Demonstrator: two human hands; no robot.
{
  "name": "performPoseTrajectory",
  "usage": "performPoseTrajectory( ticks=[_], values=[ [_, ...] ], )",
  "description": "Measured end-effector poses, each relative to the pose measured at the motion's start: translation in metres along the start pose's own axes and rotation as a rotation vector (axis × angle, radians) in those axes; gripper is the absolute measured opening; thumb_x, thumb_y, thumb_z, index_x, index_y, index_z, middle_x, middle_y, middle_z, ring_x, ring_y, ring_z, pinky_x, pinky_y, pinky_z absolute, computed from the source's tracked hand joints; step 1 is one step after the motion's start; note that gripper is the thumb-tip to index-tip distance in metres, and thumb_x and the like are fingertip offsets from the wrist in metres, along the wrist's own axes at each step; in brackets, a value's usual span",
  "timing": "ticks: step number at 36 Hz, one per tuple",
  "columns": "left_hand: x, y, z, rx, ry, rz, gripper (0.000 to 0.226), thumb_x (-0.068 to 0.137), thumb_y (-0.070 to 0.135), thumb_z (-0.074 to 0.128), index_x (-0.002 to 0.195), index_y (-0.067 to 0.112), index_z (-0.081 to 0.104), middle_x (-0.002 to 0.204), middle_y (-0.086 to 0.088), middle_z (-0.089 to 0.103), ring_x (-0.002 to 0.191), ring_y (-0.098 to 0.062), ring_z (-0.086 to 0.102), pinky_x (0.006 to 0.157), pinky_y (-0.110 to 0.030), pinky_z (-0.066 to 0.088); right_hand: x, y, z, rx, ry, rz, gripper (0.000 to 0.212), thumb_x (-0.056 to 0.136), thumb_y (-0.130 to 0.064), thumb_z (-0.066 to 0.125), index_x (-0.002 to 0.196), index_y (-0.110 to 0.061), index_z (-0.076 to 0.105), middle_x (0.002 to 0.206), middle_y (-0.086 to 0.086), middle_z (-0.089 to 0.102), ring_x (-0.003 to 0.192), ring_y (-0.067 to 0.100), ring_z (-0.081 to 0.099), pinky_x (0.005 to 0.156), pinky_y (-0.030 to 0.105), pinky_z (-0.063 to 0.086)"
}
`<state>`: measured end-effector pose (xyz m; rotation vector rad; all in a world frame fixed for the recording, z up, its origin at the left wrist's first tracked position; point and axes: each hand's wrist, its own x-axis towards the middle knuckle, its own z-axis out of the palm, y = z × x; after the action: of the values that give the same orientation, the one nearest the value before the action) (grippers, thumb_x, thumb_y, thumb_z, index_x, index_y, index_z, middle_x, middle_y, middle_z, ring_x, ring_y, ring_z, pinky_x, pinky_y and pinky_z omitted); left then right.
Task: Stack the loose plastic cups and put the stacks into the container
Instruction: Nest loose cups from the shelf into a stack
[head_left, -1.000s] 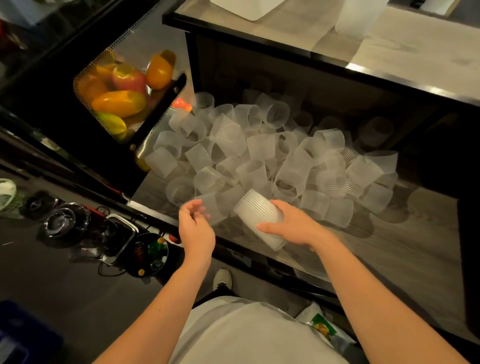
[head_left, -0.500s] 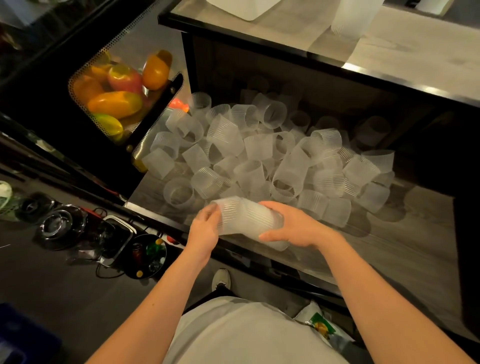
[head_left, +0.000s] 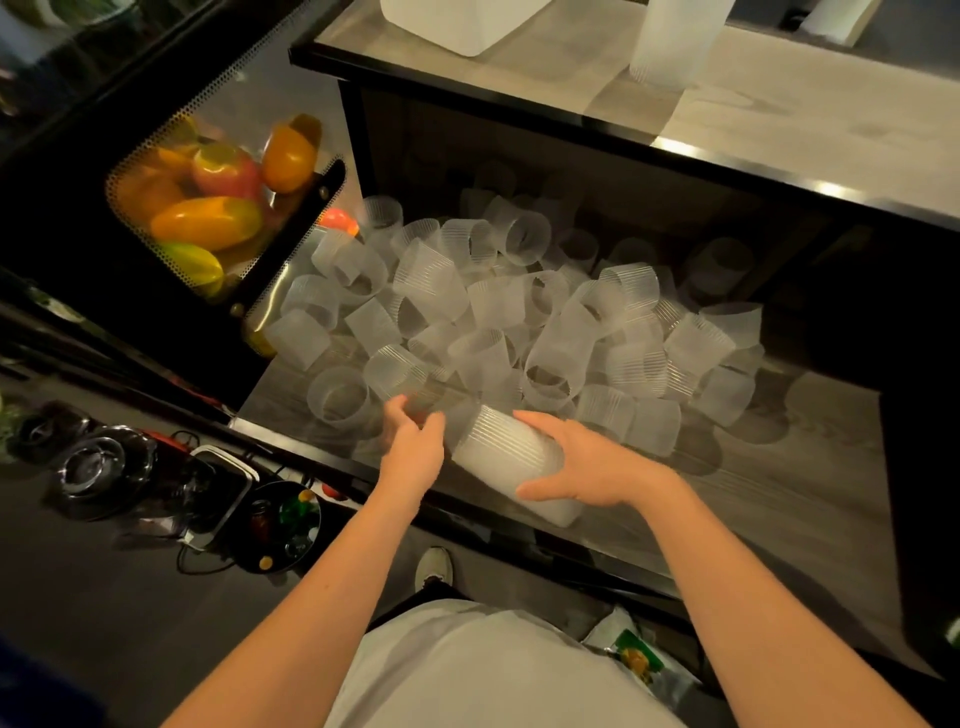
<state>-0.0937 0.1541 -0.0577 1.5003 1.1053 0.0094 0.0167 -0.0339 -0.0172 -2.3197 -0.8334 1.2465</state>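
Gripping frosted ribbed cup stack (head_left: 506, 451) w/ right hand (head_left: 582, 463)

Left hand (head_left: 413, 447) was empty and apart from the stack (head_left: 511, 462) a second ago, then at 0.5 s it pressed a cup onto the stack's open end. Now it's off the stack again, fingers curled at the near edge of the loose cup pile (head_left: 519, 322), blurred; can't tell if it has a cup. Right hand (head_left: 582, 465) has kept its grip on the stack but re-angled it: lying nearly level half a second ago, now tilted, open end up-left toward the pile, closed end down-right over the tabletop (head_left: 779, 493) edge. Stack looks longer than at 1.0 s.
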Motion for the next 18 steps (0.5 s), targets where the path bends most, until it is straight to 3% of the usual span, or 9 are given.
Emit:
performPoseTrajectory(
  ticks=[2,5,8,12,15,18],
  values=[
    [0.005,0.001,0.006,-0.067,0.009,-0.097,0.057,0.095,0.036,0.06,0.141,0.023,0.028,0.133,-0.003,0.047,0.108,-0.021,0.046,0.09,-0.038,0.043,-0.002,0.002,0.004,-0.003,0.0,0.045,0.107,0.064,-0.066,0.075,0.154,-0.048,0.019,0.137,-0.003,0.039,0.121,0.02,0.049,0.103,0.043,0.047],
    [0.013,0.0,0.015,-0.103,0.035,-0.149,0.057,0.091,0.026,0.069,0.137,0.018,0.037,0.125,-0.004,0.053,0.104,-0.019,0.049,0.092,-0.036,0.044,-0.004,0.004,0.01,0.029,0.004,0.075,0.108,0.059,-0.065,0.074,0.151,-0.038,0.025,0.132,-0.003,0.042,0.113,0.017,0.053,0.096,0.042,0.052],
    [0.021,-0.005,0.023,-0.139,0.041,-0.193,0.052,0.089,0.018,0.071,0.132,0.016,0.042,0.117,-0.003,0.055,0.105,-0.021,0.055,0.094,-0.034,0.047,-0.005,0.006,0.015,0.032,0.005,0.081,0.094,0.072,-0.051,0.079,0.147,-0.028,0.028,0.125,-0.005,0.046,0.107,0.014,0.054,0.089,0.037,0.054],
    [0.029,-0.016,0.029,-0.152,0.012,-0.27,0.054,0.085,0.027,0.075,0.129,0.02,0.044,0.125,-0.008,0.06,0.107,-0.027,0.064,0.099,-0.047,0.052,-0.004,0.008,0.019,0.062,0.027,0.113,0.088,0.076,-0.041,0.08,0.145,-0.023,0.028,0.114,-0.008,0.052,0.099,0.011,0.058,0.086,0.038,0.056],
    [0.03,-0.02,0.031,-0.17,-0.027,-0.289,0.055,0.086,0.029,0.073,0.132,0.017,0.045,0.115,-0.009,0.067,0.094,-0.023,0.069,0.09,-0.042,0.055,-0.003,0.01,0.021,0.1,0.042,0.123,0.093,0.076,-0.039,0.081,0.148,-0.023,0.025,0.115,-0.007,0.052,0.1,0.012,0.058,0.087,0.038,0.056],
    [0.03,-0.023,0.03,-0.238,-0.078,-0.32,0.044,0.088,0.019,0.073,0.124,0.014,0.048,0.108,-0.01,0.069,0.085,-0.019,0.072,0.067,-0.03,0.053,-0.002,0.012,0.022,0.124,0.063,0.123,0.097,0.074,-0.039,0.082,0.15,-0.023,0.022,0.118,-0.006,0.052,0.102,0.013,0.058,0.085,0.037,0.056]
  ],
)
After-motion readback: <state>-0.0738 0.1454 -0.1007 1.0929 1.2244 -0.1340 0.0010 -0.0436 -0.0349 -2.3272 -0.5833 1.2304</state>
